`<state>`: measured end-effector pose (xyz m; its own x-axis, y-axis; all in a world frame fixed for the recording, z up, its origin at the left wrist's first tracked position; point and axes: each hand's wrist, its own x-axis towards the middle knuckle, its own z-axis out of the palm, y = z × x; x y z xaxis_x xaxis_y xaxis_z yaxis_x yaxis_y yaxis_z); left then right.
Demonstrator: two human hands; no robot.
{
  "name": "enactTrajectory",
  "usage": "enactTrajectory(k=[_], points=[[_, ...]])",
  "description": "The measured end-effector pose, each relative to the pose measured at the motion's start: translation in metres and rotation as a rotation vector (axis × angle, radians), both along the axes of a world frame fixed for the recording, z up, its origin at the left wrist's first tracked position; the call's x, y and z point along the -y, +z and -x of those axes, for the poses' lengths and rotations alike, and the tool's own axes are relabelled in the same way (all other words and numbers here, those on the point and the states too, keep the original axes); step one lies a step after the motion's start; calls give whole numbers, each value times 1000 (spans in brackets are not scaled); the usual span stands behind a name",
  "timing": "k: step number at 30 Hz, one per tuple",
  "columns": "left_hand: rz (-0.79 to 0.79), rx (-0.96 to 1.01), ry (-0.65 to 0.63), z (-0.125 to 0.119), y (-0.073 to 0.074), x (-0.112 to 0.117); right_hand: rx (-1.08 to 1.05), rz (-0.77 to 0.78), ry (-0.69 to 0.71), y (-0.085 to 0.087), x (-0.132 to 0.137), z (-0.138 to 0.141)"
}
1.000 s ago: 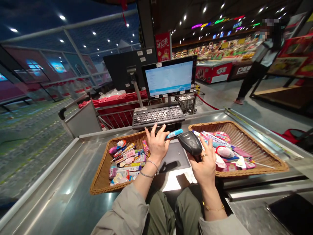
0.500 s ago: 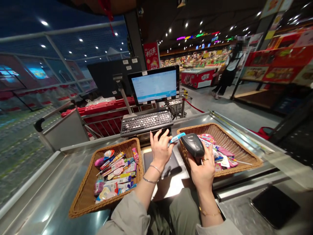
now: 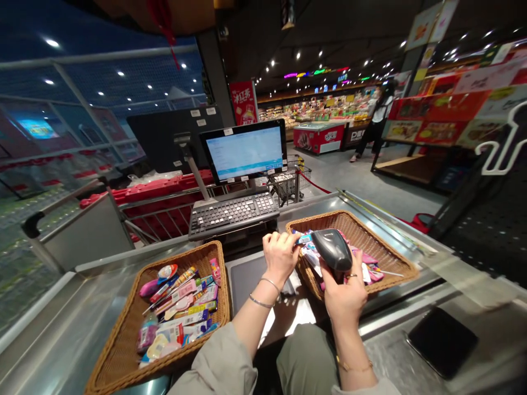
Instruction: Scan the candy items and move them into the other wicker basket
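My left hand [image 3: 281,255] is closed on a small blue packet [image 3: 303,238], holding it up in front of the scanner's head. My right hand [image 3: 345,289] grips a black handheld barcode scanner [image 3: 331,248] pointed toward that packet. Both hands hover over the near left corner of the right wicker basket [image 3: 391,253], which holds several pink and blue packets. A second wicker basket [image 3: 123,334] at the lower left is full of several small colourful packaged items.
A black keyboard [image 3: 231,213] and a lit monitor [image 3: 244,151] stand behind the baskets on the steel checkout counter [image 3: 78,307]. Red shopping carts [image 3: 164,192] sit beyond it. A dark pad [image 3: 442,341] lies at the right. A person [image 3: 376,123] walks far off in the aisle.
The view has swung right, so everything shifted left in frame. My left hand's fingers have curled shut around the blue packet, and it now sits closer to the scanner's head.
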<state>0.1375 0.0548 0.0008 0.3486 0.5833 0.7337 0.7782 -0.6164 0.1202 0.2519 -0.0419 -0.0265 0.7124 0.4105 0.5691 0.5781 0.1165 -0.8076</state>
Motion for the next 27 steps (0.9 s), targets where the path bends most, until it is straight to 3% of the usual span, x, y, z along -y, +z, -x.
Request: enactTrajectory(k=[4,8,13,18,21,27], points=[[-2,-1,-21,-19,2,-5,-16,-21,-19,-1,1,-4],[101,-61,-43,-32,5,-7,-27,-46,-21,-3,2,-7],[150,-96,-37,-27,2,-1,-18,-52,-40,-5,3,-10],[163,-184,18,2,0,14,-34,-28,-20,-5,3,-6],[195,-213,45,28,-3,30,67,-38,34,-5,3,0],[306,-264,170,94,-17,66,159,-21,251,-8,0,23]])
